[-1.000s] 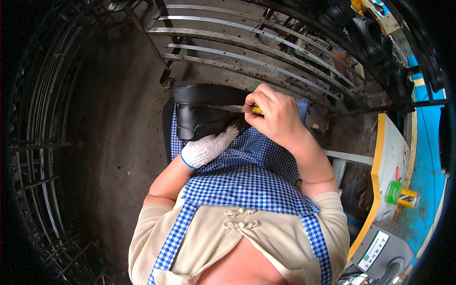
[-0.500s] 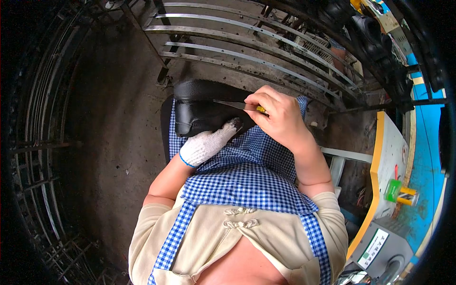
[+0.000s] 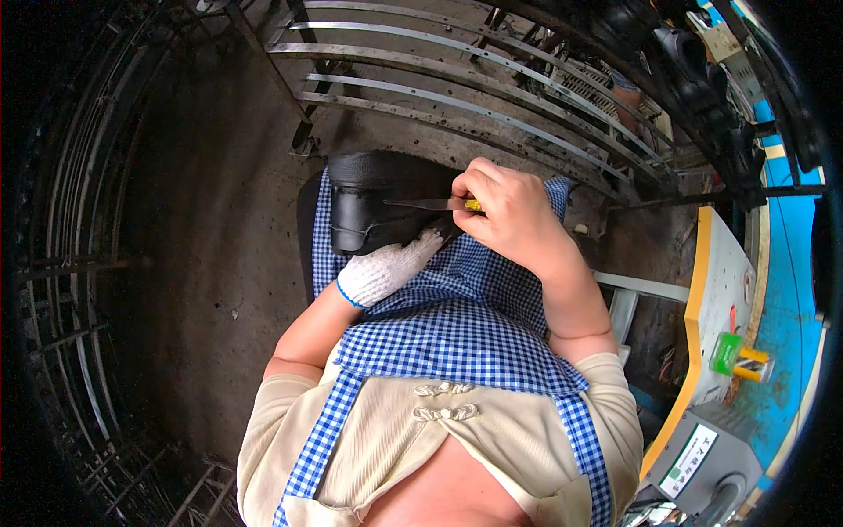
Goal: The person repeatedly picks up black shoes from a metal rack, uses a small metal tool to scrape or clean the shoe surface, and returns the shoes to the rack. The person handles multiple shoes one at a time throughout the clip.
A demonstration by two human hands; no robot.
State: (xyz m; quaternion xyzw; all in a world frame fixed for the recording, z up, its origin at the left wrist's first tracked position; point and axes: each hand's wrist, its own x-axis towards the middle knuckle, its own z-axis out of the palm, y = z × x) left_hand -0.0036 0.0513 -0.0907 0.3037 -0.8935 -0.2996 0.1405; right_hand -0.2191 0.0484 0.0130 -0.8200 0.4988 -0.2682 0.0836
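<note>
Across my lap lies a black leather shoe [image 3: 373, 198], its thick smooth side turned up toward me. My left hand [image 3: 388, 270], in a white knit glove with a blue cuff edge, grips it from the near side; the fingertips under the shoe are hidden. Bare and closed, my right hand [image 3: 509, 211] holds a knife [image 3: 421, 204] with a thin blade and a yellow handle mostly hidden in the fist. The blade points left and lies over the shoe's side; whether its edge touches the leather I cannot tell.
A metal rack [image 3: 439, 66] with long rails stands ahead, and another rack [image 3: 75, 351] lines the left. Black shoes [image 3: 680, 66] sit at the upper right. To the right are a yellow-edged white panel [image 3: 716, 299], a green-and-yellow roll [image 3: 742, 358] and a grey machine housing [image 3: 707, 457].
The shoe and my gloved left hand have shifted slightly right. The knife blade has turned more level, and its tip has moved left and nearer to me across the shoe.
</note>
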